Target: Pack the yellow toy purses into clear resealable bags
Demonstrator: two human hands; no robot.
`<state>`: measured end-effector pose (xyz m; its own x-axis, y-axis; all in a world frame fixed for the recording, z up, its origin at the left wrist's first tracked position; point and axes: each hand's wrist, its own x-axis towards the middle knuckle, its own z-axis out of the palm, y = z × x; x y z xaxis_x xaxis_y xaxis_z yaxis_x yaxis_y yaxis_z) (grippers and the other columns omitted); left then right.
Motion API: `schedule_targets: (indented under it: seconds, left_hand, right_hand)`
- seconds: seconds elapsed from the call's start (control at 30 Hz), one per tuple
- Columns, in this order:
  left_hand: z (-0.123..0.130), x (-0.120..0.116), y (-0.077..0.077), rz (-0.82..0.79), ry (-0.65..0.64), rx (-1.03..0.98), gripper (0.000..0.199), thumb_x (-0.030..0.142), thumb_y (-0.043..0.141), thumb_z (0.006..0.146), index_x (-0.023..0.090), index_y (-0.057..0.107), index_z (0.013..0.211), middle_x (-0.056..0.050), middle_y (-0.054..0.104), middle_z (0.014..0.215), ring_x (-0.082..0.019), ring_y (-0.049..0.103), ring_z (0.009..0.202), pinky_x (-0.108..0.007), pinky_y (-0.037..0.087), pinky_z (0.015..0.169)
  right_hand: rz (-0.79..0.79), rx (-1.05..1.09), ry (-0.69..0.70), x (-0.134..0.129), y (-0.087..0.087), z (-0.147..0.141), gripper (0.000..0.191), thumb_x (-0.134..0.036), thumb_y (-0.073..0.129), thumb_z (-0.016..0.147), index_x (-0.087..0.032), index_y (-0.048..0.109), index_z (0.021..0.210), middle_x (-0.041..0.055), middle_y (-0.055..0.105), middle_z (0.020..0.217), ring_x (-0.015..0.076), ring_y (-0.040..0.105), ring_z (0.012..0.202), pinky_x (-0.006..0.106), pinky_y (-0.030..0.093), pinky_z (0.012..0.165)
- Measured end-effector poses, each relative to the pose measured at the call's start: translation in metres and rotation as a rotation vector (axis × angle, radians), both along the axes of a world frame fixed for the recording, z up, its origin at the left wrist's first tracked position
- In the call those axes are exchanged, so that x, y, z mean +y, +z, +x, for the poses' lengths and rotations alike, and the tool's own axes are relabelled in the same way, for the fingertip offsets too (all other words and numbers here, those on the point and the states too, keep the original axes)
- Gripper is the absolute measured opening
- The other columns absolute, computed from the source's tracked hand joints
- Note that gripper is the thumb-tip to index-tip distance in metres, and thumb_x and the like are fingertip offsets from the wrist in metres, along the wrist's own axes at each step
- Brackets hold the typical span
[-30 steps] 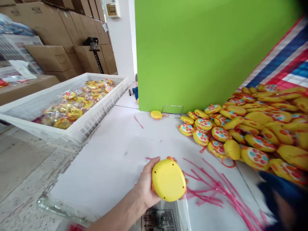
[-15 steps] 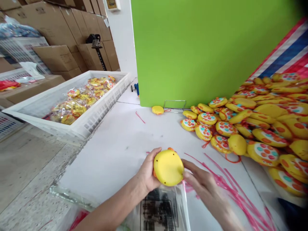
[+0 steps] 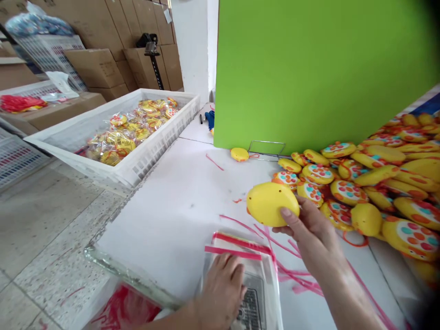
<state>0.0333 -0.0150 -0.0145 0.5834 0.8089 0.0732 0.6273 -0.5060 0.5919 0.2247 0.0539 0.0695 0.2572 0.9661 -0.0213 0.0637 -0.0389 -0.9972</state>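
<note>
A yellow rounded toy [image 3: 273,204] is held up over the table by my right hand [image 3: 314,231], thumb across its plain back. My left hand [image 3: 225,286] rests on a stack of clear plastic bags [image 3: 259,275] with pink strips along the top, at the table's front edge. Its fingers are curled on the top bag; whether they pinch the plastic cannot be made out. Behind the held toy, on the right, lies a large pile of similar yellow toys [image 3: 349,191] with coloured dots.
A white crate [image 3: 120,172] of bagged toys stands at the left. A green board [image 3: 302,73] rises behind the table. One toy [image 3: 239,154] lies by a wire stand [image 3: 266,147]. Pink strips [image 3: 295,270] are strewn at the right. Cardboard boxes [image 3: 92,68] are stacked behind.
My left hand has let go of the toy and moved down onto the bags. My right hand now grips the toy, which has moved up and right. The view has shifted.
</note>
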Motion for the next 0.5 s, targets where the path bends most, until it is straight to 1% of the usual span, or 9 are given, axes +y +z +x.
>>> schedule_targets:
  seconds: [0.03,0.07,0.13,0.2,0.3,0.33,0.4,0.47,0.5]
  left_hand:
    - [0.006,-0.004,-0.007,0.043,0.001,0.077,0.027,0.010,0.055,0.082,0.014,0.055,0.109,-0.012,0.060,0.112,-0.029,0.054,0.102,-0.044,0.045,0.090]
    - [0.011,-0.006,-0.013,0.066,0.002,0.136,0.028,0.008,0.055,0.082,0.014,0.054,0.110,-0.011,0.060,0.109,-0.028,0.054,0.099,-0.044,0.045,0.088]
    - [0.014,-0.006,-0.019,0.083,-0.025,0.191,0.018,0.007,0.052,0.082,0.016,0.055,0.098,-0.007,0.060,0.096,-0.024,0.055,0.087,-0.040,0.047,0.082]
    - [0.012,-0.004,-0.021,0.087,-0.063,0.187,0.009,0.008,0.052,0.082,0.017,0.053,0.084,-0.005,0.058,0.088,-0.022,0.053,0.082,-0.038,0.047,0.078]
    - [0.008,-0.003,-0.021,0.049,-0.069,0.111,0.008,0.010,0.055,0.081,0.018,0.051,0.082,-0.005,0.058,0.091,-0.022,0.051,0.086,-0.038,0.045,0.080]
    - [0.006,-0.003,-0.021,0.008,-0.041,0.065,0.011,0.010,0.057,0.079,0.018,0.050,0.084,-0.005,0.058,0.093,-0.022,0.051,0.087,-0.038,0.045,0.081]
    - [0.004,-0.005,-0.020,-0.120,0.062,-0.049,0.021,0.007,0.059,0.073,0.018,0.049,0.088,-0.004,0.058,0.094,-0.021,0.052,0.088,-0.036,0.045,0.080]
    - [0.001,-0.006,-0.019,-0.241,0.180,-0.166,0.028,0.002,0.056,0.069,0.019,0.049,0.091,-0.004,0.058,0.094,-0.020,0.053,0.088,-0.032,0.046,0.079]
    - [0.000,-0.006,-0.018,-0.276,0.215,-0.210,0.032,0.001,0.054,0.069,0.019,0.050,0.095,-0.004,0.058,0.095,-0.019,0.053,0.088,-0.032,0.046,0.080]
  right_hand:
    - [-0.017,-0.014,0.011,-0.003,0.000,-0.002,0.045,-0.050,0.066,0.077,-0.021,0.056,0.109,0.0058,0.065,0.098,0.0186,0.064,0.079,0.026,0.060,0.055]
    - [-0.041,-0.027,0.018,-0.007,-0.001,-0.005,0.045,-0.050,0.065,0.077,-0.020,0.056,0.109,0.0065,0.065,0.099,0.0189,0.064,0.079,0.026,0.060,0.056]
    - [-0.101,-0.045,0.032,-0.017,-0.004,-0.007,0.046,-0.051,0.064,0.078,-0.019,0.055,0.109,0.0080,0.065,0.102,0.0206,0.064,0.083,0.027,0.060,0.059]
    - [-0.165,-0.041,0.046,-0.028,-0.008,-0.005,0.047,-0.052,0.063,0.078,-0.018,0.054,0.110,0.0092,0.066,0.102,0.0230,0.065,0.086,0.029,0.060,0.061]
    - [-0.232,-0.006,0.044,-0.045,-0.014,-0.001,0.049,-0.052,0.063,0.078,-0.018,0.053,0.112,0.0093,0.067,0.100,0.0235,0.065,0.084,0.030,0.059,0.059]
    - [-0.250,0.003,0.036,-0.051,-0.015,0.000,0.048,-0.052,0.063,0.078,-0.019,0.053,0.112,0.0086,0.067,0.098,0.0222,0.064,0.080,0.030,0.059,0.058]
    - [-0.293,0.011,0.017,-0.063,-0.018,0.002,0.047,-0.050,0.063,0.078,-0.020,0.053,0.112,0.0062,0.069,0.092,0.0192,0.064,0.072,0.028,0.057,0.056]
    - [-0.346,0.008,0.009,-0.075,-0.023,0.004,0.047,-0.051,0.064,0.077,-0.021,0.052,0.112,0.0039,0.069,0.085,0.0175,0.063,0.066,0.026,0.056,0.053]
    - [-0.370,0.003,0.012,-0.081,-0.026,0.005,0.048,-0.052,0.064,0.077,-0.022,0.052,0.112,0.0035,0.070,0.084,0.0176,0.064,0.065,0.026,0.055,0.051]
